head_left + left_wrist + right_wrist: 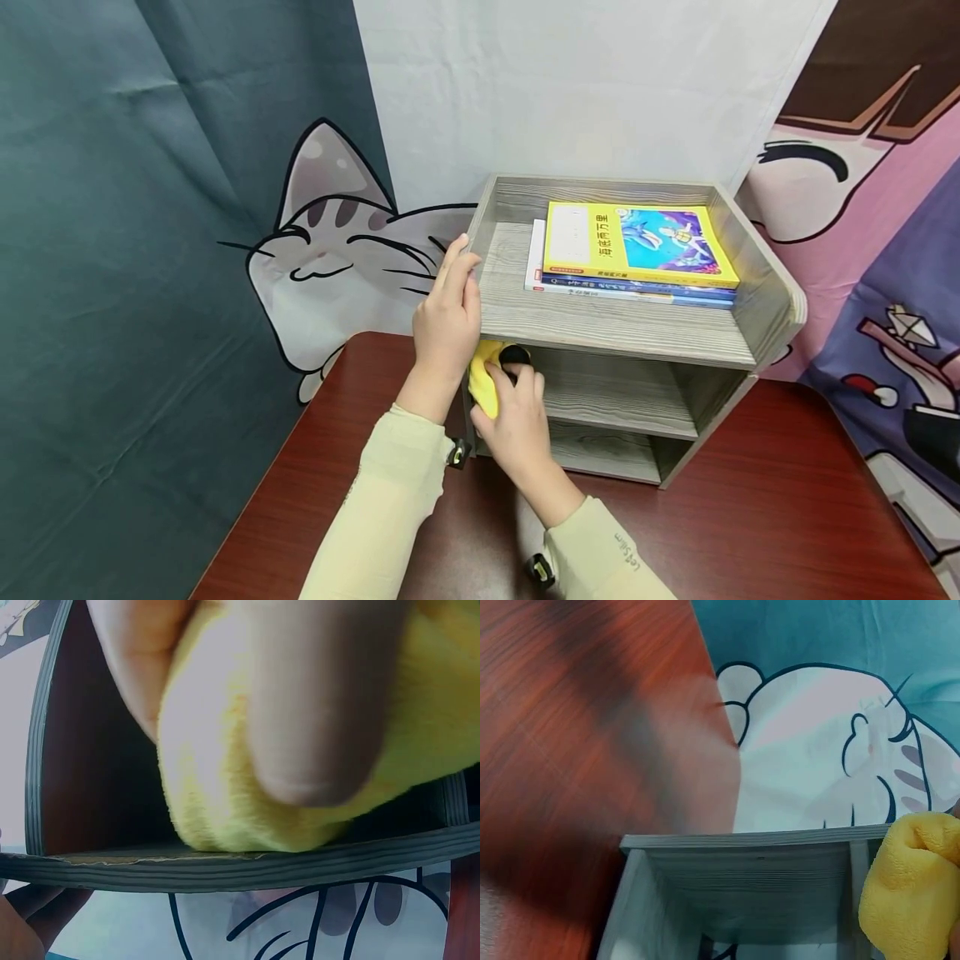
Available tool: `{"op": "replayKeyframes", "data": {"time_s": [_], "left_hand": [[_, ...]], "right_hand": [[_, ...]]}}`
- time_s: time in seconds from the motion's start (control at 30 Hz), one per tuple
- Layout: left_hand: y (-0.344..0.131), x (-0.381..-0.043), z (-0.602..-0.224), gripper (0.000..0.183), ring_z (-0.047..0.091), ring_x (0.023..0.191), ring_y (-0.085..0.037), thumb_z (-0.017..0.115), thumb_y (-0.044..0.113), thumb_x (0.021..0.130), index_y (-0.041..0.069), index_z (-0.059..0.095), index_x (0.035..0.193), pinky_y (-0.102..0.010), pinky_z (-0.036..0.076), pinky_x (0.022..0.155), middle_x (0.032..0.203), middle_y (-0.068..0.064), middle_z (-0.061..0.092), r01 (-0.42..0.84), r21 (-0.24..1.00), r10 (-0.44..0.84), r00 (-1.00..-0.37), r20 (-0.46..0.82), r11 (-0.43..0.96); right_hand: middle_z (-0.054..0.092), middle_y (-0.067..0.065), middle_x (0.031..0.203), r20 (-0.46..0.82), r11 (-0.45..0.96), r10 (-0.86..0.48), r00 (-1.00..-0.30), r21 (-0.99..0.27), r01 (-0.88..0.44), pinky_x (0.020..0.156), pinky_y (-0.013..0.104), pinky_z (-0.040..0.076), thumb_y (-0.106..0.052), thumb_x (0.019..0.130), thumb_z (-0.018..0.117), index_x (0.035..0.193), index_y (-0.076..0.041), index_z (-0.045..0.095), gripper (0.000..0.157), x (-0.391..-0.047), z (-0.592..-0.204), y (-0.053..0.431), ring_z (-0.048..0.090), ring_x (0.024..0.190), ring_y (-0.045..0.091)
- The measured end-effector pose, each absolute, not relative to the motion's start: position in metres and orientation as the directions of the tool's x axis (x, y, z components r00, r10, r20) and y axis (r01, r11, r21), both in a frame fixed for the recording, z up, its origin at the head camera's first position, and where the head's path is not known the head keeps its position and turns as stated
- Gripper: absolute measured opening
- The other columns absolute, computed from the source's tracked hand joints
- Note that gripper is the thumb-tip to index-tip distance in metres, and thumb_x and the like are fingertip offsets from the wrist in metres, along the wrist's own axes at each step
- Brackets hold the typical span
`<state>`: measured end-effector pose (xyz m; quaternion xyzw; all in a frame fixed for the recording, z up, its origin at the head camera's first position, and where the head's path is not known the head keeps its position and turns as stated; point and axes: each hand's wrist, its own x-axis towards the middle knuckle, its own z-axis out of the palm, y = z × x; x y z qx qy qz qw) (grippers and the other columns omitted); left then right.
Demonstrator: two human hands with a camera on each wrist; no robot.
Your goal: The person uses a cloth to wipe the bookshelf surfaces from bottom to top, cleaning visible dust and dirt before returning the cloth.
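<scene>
My right hand (517, 425) holds a fluffy yellow cloth (483, 379) at the left end of the shelf's middle compartment. A dark round thing (515, 357) shows beside the cloth; its kind is unclear. In the left wrist view the cloth (225, 802) bunches under blurred fingers (315, 712) against the panel edge. It also shows at the right edge of the right wrist view. My left hand (447, 321) rests along the left side panel of the grey wood-grain shelf (615, 325), fingers reaching up toward its top edge.
On the shelf's top board lies a stack of books, a yellow one (637, 242) uppermost. Two compartments open to the front below. The shelf stands on a reddish-brown table (810, 500). Behind hang cloth backdrops with a cartoon cat (322, 275).
</scene>
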<state>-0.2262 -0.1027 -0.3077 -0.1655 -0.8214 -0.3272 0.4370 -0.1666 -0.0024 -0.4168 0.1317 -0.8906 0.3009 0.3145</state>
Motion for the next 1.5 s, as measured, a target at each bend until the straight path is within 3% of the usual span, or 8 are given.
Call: {"op": "replayKeyframes", "data": {"time_s": [0.97,1.5], "left_hand": [[-0.103,-0.226,-0.309,0.024,0.043,0.041,-0.021,0.036,0.021,0.100,0.012,0.055,0.112,-0.032,0.037,0.040,0.137,0.004,0.047,0.554,0.388,-0.007,-0.567,0.823,0.737],[-0.103,-0.226,-0.309,0.020,0.046,0.043,-0.022,0.040,0.017,0.099,0.012,0.055,0.110,-0.032,0.037,0.039,0.137,0.001,0.048,0.568,0.376,0.002,-0.554,0.832,0.732]], "right_hand": [[0.049,0.017,0.106,0.682,0.768,-0.074,-0.728,-0.427,-0.478,0.059,0.036,0.041,-0.015,0.064,0.072,0.114,-0.010,0.064,0.050,-0.165,-0.380,0.001,0.042,0.086,0.029],[0.053,0.011,0.113,0.690,0.748,-0.121,-0.714,-0.409,-0.522,0.058,0.033,0.041,-0.011,0.061,0.070,0.111,-0.012,0.067,0.050,-0.137,-0.372,0.035,0.045,0.090,0.026]]}}
